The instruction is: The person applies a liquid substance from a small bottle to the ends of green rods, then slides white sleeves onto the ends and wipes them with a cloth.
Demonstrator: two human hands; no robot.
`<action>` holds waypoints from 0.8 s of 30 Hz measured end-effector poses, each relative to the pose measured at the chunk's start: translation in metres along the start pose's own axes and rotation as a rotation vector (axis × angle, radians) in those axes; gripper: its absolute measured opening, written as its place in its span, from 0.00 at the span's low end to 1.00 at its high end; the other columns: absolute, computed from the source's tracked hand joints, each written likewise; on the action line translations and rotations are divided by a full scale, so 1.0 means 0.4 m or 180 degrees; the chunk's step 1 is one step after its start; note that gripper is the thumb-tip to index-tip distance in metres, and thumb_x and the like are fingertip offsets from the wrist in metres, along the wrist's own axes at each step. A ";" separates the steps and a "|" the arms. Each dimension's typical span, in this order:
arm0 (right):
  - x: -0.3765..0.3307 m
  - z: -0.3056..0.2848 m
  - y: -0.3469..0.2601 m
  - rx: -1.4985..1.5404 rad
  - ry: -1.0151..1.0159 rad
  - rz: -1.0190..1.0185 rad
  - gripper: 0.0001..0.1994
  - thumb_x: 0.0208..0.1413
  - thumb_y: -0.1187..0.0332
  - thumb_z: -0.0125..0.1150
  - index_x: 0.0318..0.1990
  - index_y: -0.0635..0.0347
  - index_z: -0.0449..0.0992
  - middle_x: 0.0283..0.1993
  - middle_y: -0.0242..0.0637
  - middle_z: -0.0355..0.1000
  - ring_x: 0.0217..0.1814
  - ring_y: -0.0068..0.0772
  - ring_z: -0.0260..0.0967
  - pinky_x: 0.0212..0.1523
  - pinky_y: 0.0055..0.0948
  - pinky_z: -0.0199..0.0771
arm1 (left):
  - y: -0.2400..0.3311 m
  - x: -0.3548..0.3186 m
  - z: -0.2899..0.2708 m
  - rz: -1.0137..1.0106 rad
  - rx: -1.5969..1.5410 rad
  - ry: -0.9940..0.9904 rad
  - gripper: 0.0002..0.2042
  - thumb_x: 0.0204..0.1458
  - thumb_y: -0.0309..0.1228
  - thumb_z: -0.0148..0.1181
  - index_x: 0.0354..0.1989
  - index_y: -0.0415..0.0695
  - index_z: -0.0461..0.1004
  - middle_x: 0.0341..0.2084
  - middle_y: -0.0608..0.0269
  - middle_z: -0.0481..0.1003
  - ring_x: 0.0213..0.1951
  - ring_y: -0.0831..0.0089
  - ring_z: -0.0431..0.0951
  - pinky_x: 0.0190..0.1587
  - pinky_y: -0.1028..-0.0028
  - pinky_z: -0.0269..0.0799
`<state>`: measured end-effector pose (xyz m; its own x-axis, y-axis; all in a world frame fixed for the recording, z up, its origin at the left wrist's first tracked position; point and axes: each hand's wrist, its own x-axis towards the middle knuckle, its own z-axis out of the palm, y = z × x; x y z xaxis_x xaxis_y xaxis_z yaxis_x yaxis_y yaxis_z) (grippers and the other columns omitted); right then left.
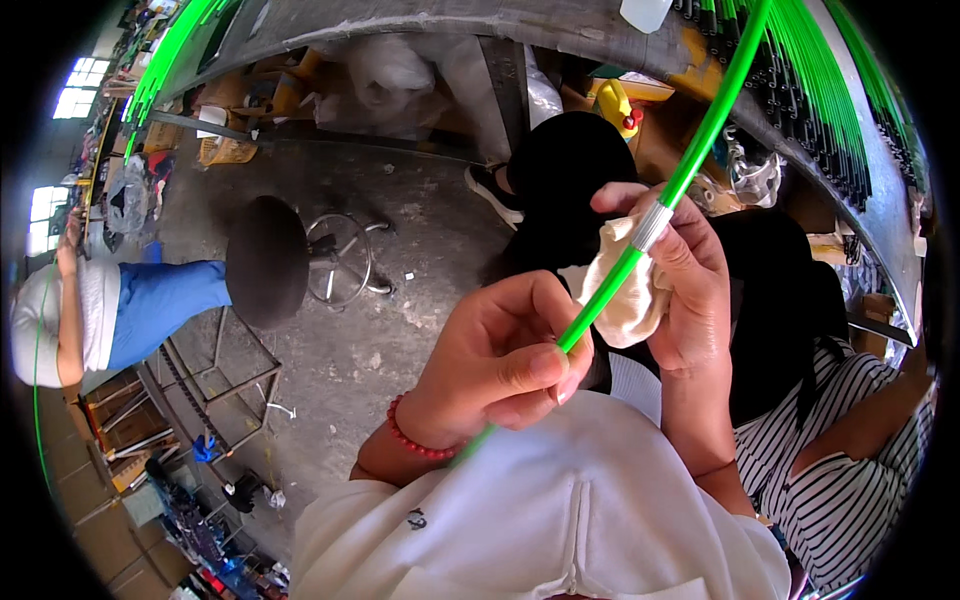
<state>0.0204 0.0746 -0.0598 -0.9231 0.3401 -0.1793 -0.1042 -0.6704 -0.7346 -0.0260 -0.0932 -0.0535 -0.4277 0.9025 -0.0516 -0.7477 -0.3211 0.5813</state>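
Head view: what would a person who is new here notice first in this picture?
The bright green rod crosses the middle of the picture slantwise, with a silver band near its middle. The left hand pinches it low down, and the right hand presses a cream cloth around it just below the band. At the upper right, a bundle of green rods lies on a long bench, and a black round stool stands on the floor to the left.

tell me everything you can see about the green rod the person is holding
The green rod is thin, glossy and bright green, probably fibreglass or plastic, with a silver metal band around it. It slants from lower left up to the upper right, out of frame. The left hand pinches its lower part between thumb and fingers. The right hand holds a cream cloth wrapped against it just below the band.
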 end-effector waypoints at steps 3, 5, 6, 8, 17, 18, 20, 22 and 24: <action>0.003 -0.024 0.008 0.0106 -0.0369 0.0008 0.06 0.57 0.69 0.55 0.35 0.61 0.67 0.35 0.40 0.71 0.35 0.24 0.69 0.35 0.22 0.71 | 0.004 -0.004 0.016 -0.0085 -0.0202 0.0225 0.11 0.56 0.32 0.52 0.34 0.35 0.64 0.16 0.62 0.67 0.08 0.88 0.55 0.08 0.86 0.46; 0.003 -0.024 0.013 0.0132 -0.0364 -0.0044 0.06 0.57 0.69 0.55 0.36 0.61 0.67 0.33 0.39 0.70 0.33 0.25 0.68 0.35 0.23 0.70 | 0.005 -0.004 0.017 -0.0109 -0.0311 0.0265 0.11 0.56 0.31 0.52 0.31 0.34 0.63 0.14 0.62 0.66 0.07 0.87 0.55 0.07 0.86 0.46; 0.004 -0.021 0.017 0.0095 -0.0315 -0.0102 0.06 0.57 0.69 0.55 0.36 0.61 0.67 0.32 0.38 0.70 0.33 0.25 0.68 0.35 0.23 0.70 | 0.007 -0.005 0.015 -0.0107 -0.0248 0.0265 0.11 0.56 0.31 0.52 0.31 0.34 0.63 0.14 0.62 0.66 0.07 0.87 0.55 0.07 0.85 0.46; 0.004 -0.020 0.017 0.0045 -0.0250 -0.0123 0.07 0.56 0.69 0.56 0.37 0.61 0.67 0.32 0.39 0.70 0.33 0.25 0.68 0.36 0.24 0.70 | 0.006 -0.005 0.014 -0.0090 -0.0142 0.0270 0.11 0.56 0.31 0.53 0.31 0.34 0.63 0.14 0.62 0.65 0.08 0.87 0.55 0.07 0.85 0.46; -0.030 0.010 -0.028 0.0186 -0.0334 -0.0124 0.11 0.51 0.68 0.61 0.39 0.62 0.67 0.40 0.48 0.72 0.42 0.34 0.72 0.44 0.29 0.73 | 0.009 -0.015 0.021 -0.0031 0.0319 0.0552 0.06 0.54 0.26 0.55 0.36 0.38 0.65 0.19 0.65 0.69 0.13 0.89 0.58 0.14 0.86 0.49; -0.040 0.020 -0.029 0.0060 -0.0316 -0.0173 0.12 0.50 0.66 0.62 0.38 0.60 0.67 0.41 0.49 0.71 0.42 0.35 0.72 0.43 0.30 0.74 | 0.009 -0.015 0.025 -0.0012 0.0396 0.0632 0.06 0.54 0.26 0.55 0.35 0.38 0.65 0.20 0.65 0.69 0.13 0.89 0.58 0.14 0.86 0.49; -0.056 0.050 -0.021 -0.0184 -0.0287 -0.0273 0.14 0.48 0.62 0.64 0.37 0.57 0.67 0.42 0.50 0.69 0.41 0.36 0.71 0.41 0.31 0.76 | 0.006 -0.012 0.033 0.0028 0.0561 0.0795 0.06 0.54 0.24 0.56 0.35 0.39 0.64 0.21 0.66 0.68 0.14 0.88 0.58 0.15 0.85 0.49; -0.058 0.062 -0.020 -0.0169 -0.0214 -0.0278 0.14 0.46 0.64 0.66 0.35 0.56 0.68 0.43 0.51 0.69 0.42 0.37 0.71 0.42 0.32 0.76 | 0.002 -0.013 0.033 0.0185 0.0534 0.0809 0.08 0.52 0.22 0.57 0.34 0.39 0.64 0.21 0.67 0.67 0.15 0.88 0.59 0.15 0.85 0.51; -0.060 0.066 -0.020 -0.0146 -0.0200 -0.0280 0.13 0.45 0.65 0.66 0.35 0.57 0.69 0.43 0.50 0.69 0.43 0.38 0.71 0.42 0.32 0.75 | 0.001 -0.012 0.033 0.0260 0.0542 0.0800 0.09 0.50 0.21 0.59 0.34 0.40 0.63 0.22 0.68 0.67 0.16 0.88 0.60 0.16 0.85 0.51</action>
<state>0.0338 0.0544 -0.0325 -0.9328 0.3531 -0.0725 -0.1701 -0.6085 -0.7751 -0.0177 -0.0940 -0.0424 -0.6108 0.7697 -0.1858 -0.6190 -0.3178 0.7183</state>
